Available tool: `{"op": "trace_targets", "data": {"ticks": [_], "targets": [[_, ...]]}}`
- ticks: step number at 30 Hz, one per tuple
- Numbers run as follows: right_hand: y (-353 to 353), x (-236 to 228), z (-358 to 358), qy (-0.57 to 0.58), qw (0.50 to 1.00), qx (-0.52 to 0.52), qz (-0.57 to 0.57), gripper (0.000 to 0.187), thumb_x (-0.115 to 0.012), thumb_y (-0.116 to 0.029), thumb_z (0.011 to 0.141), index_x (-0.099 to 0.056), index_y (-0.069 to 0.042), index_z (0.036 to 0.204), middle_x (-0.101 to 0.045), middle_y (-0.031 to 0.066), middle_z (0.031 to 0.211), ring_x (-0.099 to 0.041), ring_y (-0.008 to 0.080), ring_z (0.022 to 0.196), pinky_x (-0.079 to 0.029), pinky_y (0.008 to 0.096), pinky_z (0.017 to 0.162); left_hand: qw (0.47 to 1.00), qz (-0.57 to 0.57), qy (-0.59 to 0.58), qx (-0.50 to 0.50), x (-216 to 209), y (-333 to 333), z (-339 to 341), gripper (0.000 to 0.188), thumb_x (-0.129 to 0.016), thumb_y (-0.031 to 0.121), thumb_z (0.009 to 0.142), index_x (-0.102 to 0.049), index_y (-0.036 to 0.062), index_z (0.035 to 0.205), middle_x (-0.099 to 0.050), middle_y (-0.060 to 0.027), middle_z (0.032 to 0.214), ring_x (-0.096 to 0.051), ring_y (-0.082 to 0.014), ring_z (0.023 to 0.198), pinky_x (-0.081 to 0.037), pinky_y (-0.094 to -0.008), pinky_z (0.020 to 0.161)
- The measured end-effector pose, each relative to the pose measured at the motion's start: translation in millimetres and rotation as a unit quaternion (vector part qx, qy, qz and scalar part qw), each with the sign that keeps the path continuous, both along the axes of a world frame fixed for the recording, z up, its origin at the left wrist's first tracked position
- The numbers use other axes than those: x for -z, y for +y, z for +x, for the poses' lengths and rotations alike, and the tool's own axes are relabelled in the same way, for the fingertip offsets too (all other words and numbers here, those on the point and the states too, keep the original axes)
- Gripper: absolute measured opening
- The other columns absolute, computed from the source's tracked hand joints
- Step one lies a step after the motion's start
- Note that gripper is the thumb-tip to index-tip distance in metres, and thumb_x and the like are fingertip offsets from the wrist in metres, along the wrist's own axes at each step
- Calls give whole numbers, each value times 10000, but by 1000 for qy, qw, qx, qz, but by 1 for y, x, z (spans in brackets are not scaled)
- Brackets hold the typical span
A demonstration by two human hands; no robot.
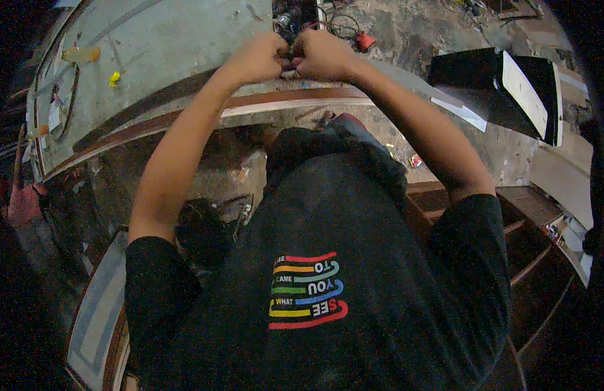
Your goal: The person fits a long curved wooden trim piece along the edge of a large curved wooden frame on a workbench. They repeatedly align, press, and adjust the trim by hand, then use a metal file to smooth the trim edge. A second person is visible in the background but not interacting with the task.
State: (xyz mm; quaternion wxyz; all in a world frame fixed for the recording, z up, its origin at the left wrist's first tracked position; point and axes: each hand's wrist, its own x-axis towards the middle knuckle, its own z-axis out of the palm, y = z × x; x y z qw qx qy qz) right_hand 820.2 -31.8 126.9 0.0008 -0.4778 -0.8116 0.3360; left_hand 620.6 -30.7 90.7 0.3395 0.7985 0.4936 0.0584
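Observation:
My left hand (259,57) and my right hand (323,55) meet over the near edge of a worn grey-green tabletop (184,39). Both are closed, with fingers curled and knuckles almost touching. Whatever they pinch between them is small and mostly covered by the fingers, so its kind does not show. Just beyond the hands sits a dark object (286,23) with metallic-looking parts, partly hidden and too dim to name. A red piece (365,42) lies right of my right hand, beside loops of dark cable (344,26).
On the tabletop's left are a bottle with yellowish contents (80,54) and a small yellow item (115,79). Black-and-white boxy units (523,91) stand at the right, near a white strip (459,114). Another person (25,205) is at the far left.

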Motion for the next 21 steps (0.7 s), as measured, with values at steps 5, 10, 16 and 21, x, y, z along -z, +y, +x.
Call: {"op": "trace_targets", "data": {"ticks": [5,10,16,21], "targets": [[-4,4,-11,-39,999,29,-20,297,-720,-276,782,-777,-52,968,-738,235,962,-725,414,916,-579,508,838,999,-7,31,-11,-3,-3,1,220,-723,79,693,-744,-8,894,-696,-251,796,-705,-403,770,-544,-476,707],[-6,2,-16,-48,996,65,-49,351,-733,-321,778,-771,-25,963,-747,235,1007,-740,397,934,-585,508,850,996,-69,60,-25,-13,-3,5,204,-719,80,680,-747,-9,861,-706,-230,739,-734,-342,714,-569,-448,675],[-10,-5,-20,-57,992,77,-87,452,-761,-396,785,-760,26,947,-733,280,1035,-731,415,979,-580,499,881,990,-134,36,-23,-14,-2,4,181,-676,25,695,-747,-15,857,-712,-186,699,-737,-256,641,-572,-399,610],[-11,-5,-20,-69,994,61,-66,506,-774,-412,782,-749,46,996,-736,268,1080,-732,416,994,-582,494,895,983,-176,37,34,-11,2,-2,200,-702,26,731,-748,-46,912,-741,-133,768,-711,-225,702,-561,-425,636]]}}
